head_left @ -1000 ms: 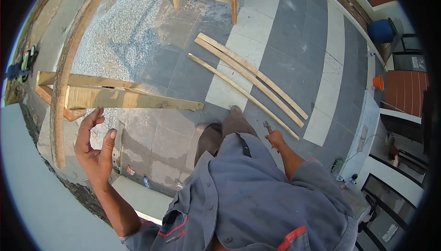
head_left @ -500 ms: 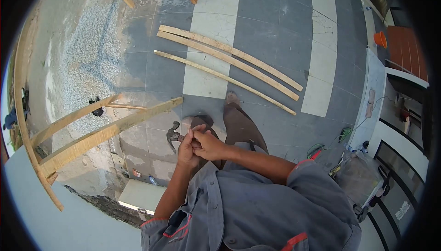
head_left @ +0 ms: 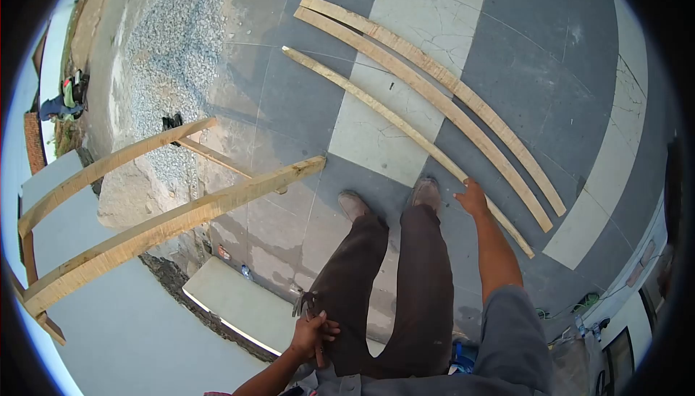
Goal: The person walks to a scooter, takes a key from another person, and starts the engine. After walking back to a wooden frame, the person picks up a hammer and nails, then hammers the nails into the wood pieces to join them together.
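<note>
A hammer is in my left hand, its fingers wrapped round the handle in front of my left thigh. My right hand is stretched forward over the near edge of a thin wooden strip, with thumb and fingers apart; whether it touches the strip is unclear. Beyond that strip two wider wooden boards lie on the tiles, a nearer board and a farther board, close together at their left ends.
A wooden frame stands at the left. Behind it is a gravel heap. A pale slab lies at the lower left, near a plastic bottle. A green cable is at the lower right. My shoes are on the tiles.
My hands were together near the hammer and have separated. The left has come down with the hammer; the right has reached out to the thin strip. The view has turned and moved closer to the boards.
</note>
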